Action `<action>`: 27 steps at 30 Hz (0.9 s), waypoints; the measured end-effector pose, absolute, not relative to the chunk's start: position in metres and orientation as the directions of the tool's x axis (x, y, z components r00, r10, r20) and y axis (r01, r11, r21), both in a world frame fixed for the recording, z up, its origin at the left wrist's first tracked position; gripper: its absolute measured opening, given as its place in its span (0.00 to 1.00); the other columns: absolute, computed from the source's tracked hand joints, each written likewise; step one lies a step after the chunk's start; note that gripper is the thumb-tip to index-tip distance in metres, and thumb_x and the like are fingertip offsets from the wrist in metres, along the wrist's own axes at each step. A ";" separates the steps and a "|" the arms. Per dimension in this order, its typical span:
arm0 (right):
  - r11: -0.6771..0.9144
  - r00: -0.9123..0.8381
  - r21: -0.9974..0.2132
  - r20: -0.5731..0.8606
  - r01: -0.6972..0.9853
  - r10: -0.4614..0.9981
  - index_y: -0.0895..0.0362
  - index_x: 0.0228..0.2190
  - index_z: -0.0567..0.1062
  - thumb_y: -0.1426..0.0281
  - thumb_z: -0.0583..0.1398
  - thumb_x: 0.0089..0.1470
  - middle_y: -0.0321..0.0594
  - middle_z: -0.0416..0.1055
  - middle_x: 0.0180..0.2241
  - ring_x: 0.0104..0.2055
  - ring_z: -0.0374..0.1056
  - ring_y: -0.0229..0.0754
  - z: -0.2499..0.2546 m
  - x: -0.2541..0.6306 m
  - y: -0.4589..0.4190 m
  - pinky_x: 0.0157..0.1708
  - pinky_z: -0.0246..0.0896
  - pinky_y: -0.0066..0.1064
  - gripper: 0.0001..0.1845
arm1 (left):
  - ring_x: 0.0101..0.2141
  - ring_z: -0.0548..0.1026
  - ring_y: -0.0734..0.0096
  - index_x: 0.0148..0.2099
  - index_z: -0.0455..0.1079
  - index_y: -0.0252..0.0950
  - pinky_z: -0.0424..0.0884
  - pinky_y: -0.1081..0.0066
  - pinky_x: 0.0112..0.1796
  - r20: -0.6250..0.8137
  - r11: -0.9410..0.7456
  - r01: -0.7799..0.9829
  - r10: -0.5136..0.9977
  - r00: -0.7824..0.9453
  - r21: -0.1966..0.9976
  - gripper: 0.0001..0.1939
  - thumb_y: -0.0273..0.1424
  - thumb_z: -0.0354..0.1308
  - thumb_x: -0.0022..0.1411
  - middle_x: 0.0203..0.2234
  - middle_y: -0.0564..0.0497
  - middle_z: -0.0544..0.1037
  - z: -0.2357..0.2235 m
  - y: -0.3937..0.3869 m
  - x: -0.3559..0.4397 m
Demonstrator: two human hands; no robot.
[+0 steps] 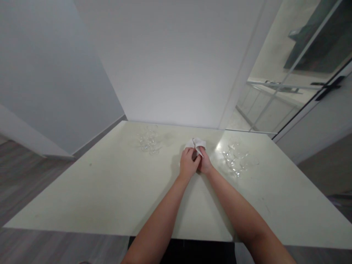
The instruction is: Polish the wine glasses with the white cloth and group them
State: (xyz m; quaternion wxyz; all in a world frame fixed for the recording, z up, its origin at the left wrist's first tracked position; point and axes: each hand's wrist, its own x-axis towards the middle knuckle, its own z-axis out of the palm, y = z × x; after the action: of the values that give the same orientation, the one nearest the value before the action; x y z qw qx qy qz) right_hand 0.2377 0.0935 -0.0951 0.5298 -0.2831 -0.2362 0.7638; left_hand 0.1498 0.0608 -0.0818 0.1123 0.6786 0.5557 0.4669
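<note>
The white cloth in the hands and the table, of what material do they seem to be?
The cloth looks like matte, soft fabric or thick paper tissue, since it folds loosely. The table has a smooth, semi-glossy top with a bright reflection, perhaps lacquered or laminated board.

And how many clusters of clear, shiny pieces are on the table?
2. The left cluster lies left of the left hand; the right cluster lies right of the right hand. Anything under the white cloth would be hidden.

The white cloth (190, 144) partly hides the right grip (205, 164).
</note>
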 end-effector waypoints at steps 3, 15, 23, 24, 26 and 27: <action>-0.275 -0.269 -0.706 -0.123 -0.653 0.955 0.55 0.38 0.75 0.53 0.52 0.55 0.43 0.79 0.34 0.47 0.74 0.47 -0.096 0.236 0.093 0.50 0.69 0.40 0.22 | 0.53 0.69 0.52 0.53 0.68 0.36 0.64 0.53 0.55 0.463 -0.206 0.740 0.872 -0.157 0.640 0.22 0.38 0.61 0.58 0.51 0.40 0.73 -0.084 0.059 0.152; -0.294 -0.280 -0.742 -0.149 -0.602 0.948 0.53 0.34 0.74 0.41 0.53 0.49 0.43 0.78 0.37 0.49 0.72 0.48 -0.095 0.244 0.091 0.48 0.68 0.38 0.29 | 0.57 0.67 0.58 0.58 0.63 0.34 0.64 0.58 0.57 0.634 -0.538 0.654 0.765 0.115 0.531 0.26 0.40 0.59 0.61 0.55 0.39 0.70 -0.084 0.055 0.152; -0.201 -0.248 -0.792 -0.065 -0.576 0.966 0.51 0.39 0.74 0.48 0.53 0.53 0.40 0.78 0.40 0.53 0.69 0.46 -0.093 0.235 0.091 0.53 0.66 0.39 0.23 | 0.63 0.60 0.49 0.48 0.68 0.36 0.54 0.44 0.60 0.480 -0.222 0.712 0.858 -0.181 0.666 0.14 0.37 0.55 0.63 0.59 0.38 0.68 -0.092 0.062 0.152; -0.192 -0.248 -0.798 -0.054 -0.572 0.967 0.50 0.40 0.74 0.49 0.53 0.54 0.39 0.77 0.41 0.54 0.69 0.46 -0.093 0.234 0.091 0.53 0.66 0.40 0.22 | 0.64 0.58 0.49 0.47 0.68 0.37 0.51 0.43 0.61 0.482 -0.221 0.719 0.857 -0.180 0.660 0.12 0.36 0.54 0.64 0.59 0.40 0.68 -0.092 0.063 0.151; -0.185 -0.238 -0.811 -0.058 -0.556 0.970 0.50 0.40 0.74 0.47 0.52 0.54 0.40 0.77 0.42 0.55 0.68 0.46 -0.092 0.235 0.089 0.53 0.67 0.41 0.24 | 0.64 0.58 0.53 0.45 0.69 0.37 0.50 0.44 0.62 0.552 -0.327 0.697 0.825 -0.118 0.639 0.10 0.34 0.51 0.65 0.58 0.41 0.70 -0.090 0.061 0.150; -0.186 -0.218 -0.829 -0.079 -0.528 0.973 0.51 0.40 0.74 0.47 0.52 0.54 0.41 0.77 0.42 0.55 0.68 0.47 -0.092 0.235 0.088 0.53 0.67 0.41 0.25 | 0.63 0.60 0.56 0.45 0.68 0.37 0.53 0.47 0.62 0.602 -0.413 0.658 0.795 -0.076 0.629 0.10 0.33 0.49 0.66 0.56 0.41 0.71 -0.088 0.059 0.150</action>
State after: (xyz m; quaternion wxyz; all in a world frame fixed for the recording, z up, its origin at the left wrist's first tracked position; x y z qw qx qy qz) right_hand 0.2355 0.0879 -0.0920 0.5363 -0.3216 -0.3457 0.6996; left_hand 0.1504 0.0588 -0.0881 0.0685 0.6761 0.5374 0.4995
